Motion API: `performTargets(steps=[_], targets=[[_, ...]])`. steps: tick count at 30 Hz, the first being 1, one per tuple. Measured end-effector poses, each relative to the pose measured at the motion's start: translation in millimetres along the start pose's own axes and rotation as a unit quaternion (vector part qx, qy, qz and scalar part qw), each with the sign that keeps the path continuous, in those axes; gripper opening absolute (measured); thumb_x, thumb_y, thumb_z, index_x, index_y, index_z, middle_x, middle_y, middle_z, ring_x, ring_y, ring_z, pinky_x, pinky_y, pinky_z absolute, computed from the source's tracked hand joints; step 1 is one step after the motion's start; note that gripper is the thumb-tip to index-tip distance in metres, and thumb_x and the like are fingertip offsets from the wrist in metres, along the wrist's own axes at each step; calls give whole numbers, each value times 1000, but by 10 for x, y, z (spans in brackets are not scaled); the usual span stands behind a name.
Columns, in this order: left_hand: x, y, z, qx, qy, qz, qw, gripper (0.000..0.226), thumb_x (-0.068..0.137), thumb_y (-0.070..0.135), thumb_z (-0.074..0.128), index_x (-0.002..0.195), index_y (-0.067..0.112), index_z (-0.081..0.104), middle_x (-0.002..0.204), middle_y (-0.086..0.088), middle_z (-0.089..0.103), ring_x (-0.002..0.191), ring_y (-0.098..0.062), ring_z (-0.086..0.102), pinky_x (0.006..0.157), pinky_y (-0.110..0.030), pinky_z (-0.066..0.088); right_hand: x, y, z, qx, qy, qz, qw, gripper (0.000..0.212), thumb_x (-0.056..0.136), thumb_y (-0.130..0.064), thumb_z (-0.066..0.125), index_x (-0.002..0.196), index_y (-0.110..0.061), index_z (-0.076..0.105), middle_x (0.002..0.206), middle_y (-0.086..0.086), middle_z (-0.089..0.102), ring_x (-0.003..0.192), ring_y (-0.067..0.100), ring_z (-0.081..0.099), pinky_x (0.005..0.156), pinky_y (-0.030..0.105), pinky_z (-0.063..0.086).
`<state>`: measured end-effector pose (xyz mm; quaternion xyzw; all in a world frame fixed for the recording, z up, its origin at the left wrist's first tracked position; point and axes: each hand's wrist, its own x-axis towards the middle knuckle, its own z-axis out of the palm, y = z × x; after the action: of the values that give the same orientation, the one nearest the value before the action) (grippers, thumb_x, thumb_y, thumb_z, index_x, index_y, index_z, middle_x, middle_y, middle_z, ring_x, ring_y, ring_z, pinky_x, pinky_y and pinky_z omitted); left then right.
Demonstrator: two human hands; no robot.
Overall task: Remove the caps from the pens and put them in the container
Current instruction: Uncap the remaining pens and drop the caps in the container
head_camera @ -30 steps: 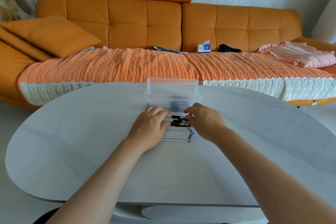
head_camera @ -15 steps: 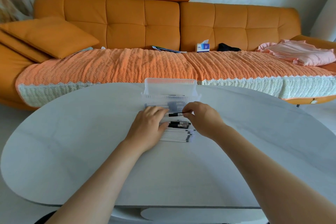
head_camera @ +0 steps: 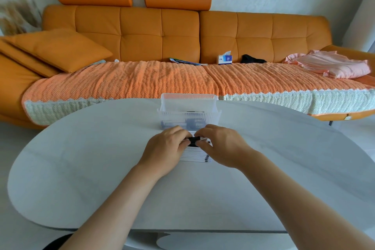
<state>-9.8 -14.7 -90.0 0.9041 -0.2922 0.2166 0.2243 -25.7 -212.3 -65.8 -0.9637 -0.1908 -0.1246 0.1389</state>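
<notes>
A row of white pens [head_camera: 195, 156] with black ends lies side by side on the grey table [head_camera: 81, 168], just in front of a clear ribbed plastic container [head_camera: 188, 107]. Dark pieces show through the container's front wall. Both hands meet over the far end of the row. My left hand [head_camera: 164, 148] and my right hand [head_camera: 221, 145] each pinch one end of a single pen [head_camera: 194, 139] with a black cap, held just above the others. My fingers hide most of that pen.
An orange sofa [head_camera: 162, 32] with a knitted throw runs behind the table. On it lie a cushion [head_camera: 58, 48], a tissue box [head_camera: 224, 59], a dark item [head_camera: 252, 59] and a pink cloth [head_camera: 332, 66]. The table's rounded edge curves near left and right.
My right hand picked one pen from the row, and both hands closed in on it, pinching its ends. The camera tilted slightly.
</notes>
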Motion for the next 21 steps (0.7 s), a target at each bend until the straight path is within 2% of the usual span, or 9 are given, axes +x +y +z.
performTargets(steps=[5, 10, 15, 18, 21], targets=[[-39, 83, -20, -1, -13, 10, 1000, 15, 97, 29, 53, 106, 27, 65, 93, 11, 60, 83, -11, 56, 61, -28, 41, -87, -62, -19, -70, -25, -39, 997, 26, 104, -35, 40, 109, -22, 62, 95, -6, 62, 84, 21, 60, 69, 35, 47], [-51, 143, -28, -24, -33, 12, 999, 18, 99, 31, 49, 107, 25, 64, 96, 10, 59, 86, -14, 57, 67, -36, 48, -158, -92, -105, -52, -45, -36, 997, 25, 103, -32, 38, 105, -21, 60, 95, -6, 63, 83, 21, 58, 71, 37, 46], [-49, 152, -46, -38, -44, 19, 998, 18, 99, 30, 49, 105, 23, 64, 95, 11, 61, 86, -13, 57, 70, -38, 49, -194, -99, -103, -60, -45, -22, 997, 24, 103, -32, 36, 95, -20, 55, 81, -2, 61, 71, 25, 51, 61, 36, 37], [-55, 158, -54, -48, -46, 21, 998, 17, 99, 28, 50, 104, 22, 65, 94, 12, 60, 85, -11, 56, 69, -37, 49, -199, -113, -114, -73, -41, -17, 996, 28, 104, -37, 34, 99, -22, 56, 75, -5, 55, 68, 23, 47, 60, 34, 31], [-50, 146, -54, -50, -43, 19, 998, 15, 98, 28, 52, 103, 24, 65, 93, 13, 60, 84, -10, 56, 67, -36, 49, -209, -93, -140, -68, -45, -11, 997, 31, 104, -41, 32, 102, -24, 58, 75, -8, 57, 68, 19, 46, 60, 33, 31]])
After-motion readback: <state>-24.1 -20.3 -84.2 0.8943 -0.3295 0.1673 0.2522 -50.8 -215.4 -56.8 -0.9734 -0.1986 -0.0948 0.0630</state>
